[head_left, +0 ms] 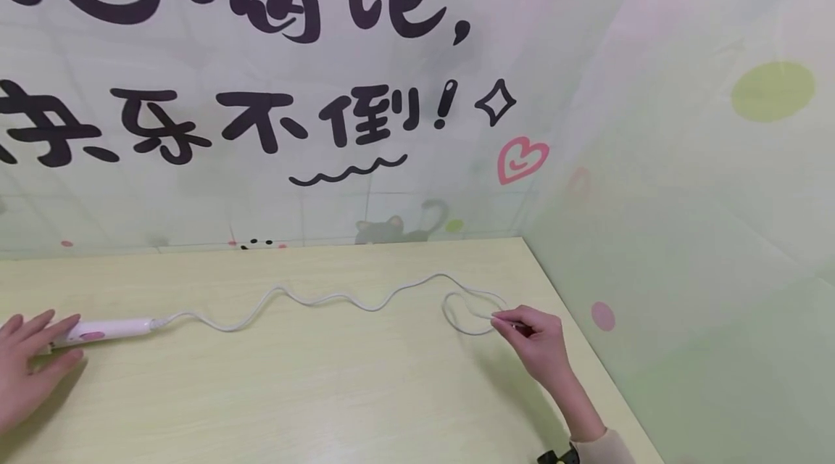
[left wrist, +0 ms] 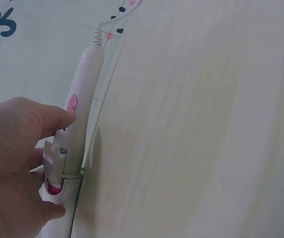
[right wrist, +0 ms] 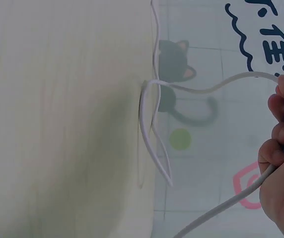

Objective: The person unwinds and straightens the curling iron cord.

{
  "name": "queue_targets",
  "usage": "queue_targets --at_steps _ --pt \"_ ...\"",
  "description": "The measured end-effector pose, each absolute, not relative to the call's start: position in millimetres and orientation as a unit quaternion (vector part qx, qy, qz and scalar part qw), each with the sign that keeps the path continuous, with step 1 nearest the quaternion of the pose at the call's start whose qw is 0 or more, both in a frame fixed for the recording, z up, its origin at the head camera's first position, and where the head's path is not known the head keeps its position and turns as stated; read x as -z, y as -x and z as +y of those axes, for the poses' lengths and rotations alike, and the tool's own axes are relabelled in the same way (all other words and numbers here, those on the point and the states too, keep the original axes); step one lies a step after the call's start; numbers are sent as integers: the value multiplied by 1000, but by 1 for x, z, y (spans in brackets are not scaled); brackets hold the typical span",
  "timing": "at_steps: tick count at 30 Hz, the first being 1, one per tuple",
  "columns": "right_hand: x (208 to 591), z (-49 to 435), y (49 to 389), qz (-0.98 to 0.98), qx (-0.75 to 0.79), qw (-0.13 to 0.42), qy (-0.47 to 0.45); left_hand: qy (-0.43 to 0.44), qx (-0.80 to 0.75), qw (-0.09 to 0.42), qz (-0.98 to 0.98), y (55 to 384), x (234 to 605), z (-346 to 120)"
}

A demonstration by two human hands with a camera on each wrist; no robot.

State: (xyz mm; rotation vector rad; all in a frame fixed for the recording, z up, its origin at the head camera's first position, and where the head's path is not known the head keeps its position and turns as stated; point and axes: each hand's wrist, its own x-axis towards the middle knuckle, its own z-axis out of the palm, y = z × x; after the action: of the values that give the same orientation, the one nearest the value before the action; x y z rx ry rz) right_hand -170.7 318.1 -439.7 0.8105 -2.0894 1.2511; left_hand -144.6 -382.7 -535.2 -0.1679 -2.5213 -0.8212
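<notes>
A white curling iron with a pink switch lies at the left of the table, its cord end toward the right. My left hand rests on its left part with fingers spread and fairly straight. Beside the switch, the left wrist view shows one digit touching the handle, and others near the clamp lever. The iron's far end is hidden. A thin white cord runs in waves across the table to my right hand, which pinches it near the right edge. Part of the cord hangs in a loop there.
The pale wooden table meets a printed wall sheet with black lettering along its back edge. Another sheet stands along the right edge, close to my right hand.
</notes>
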Motion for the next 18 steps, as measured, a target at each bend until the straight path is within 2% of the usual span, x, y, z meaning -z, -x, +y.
queue_targets --at_steps 6,14,18 --pt "451 311 162 -789 -463 234 -328 65 307 246 -917 145 535 -381" --pt "459 302 150 -799 -432 171 -383 86 334 280 -896 146 539 -380" --pt "467 307 150 -811 -405 115 -407 86 337 282 -894 146 540 -380"
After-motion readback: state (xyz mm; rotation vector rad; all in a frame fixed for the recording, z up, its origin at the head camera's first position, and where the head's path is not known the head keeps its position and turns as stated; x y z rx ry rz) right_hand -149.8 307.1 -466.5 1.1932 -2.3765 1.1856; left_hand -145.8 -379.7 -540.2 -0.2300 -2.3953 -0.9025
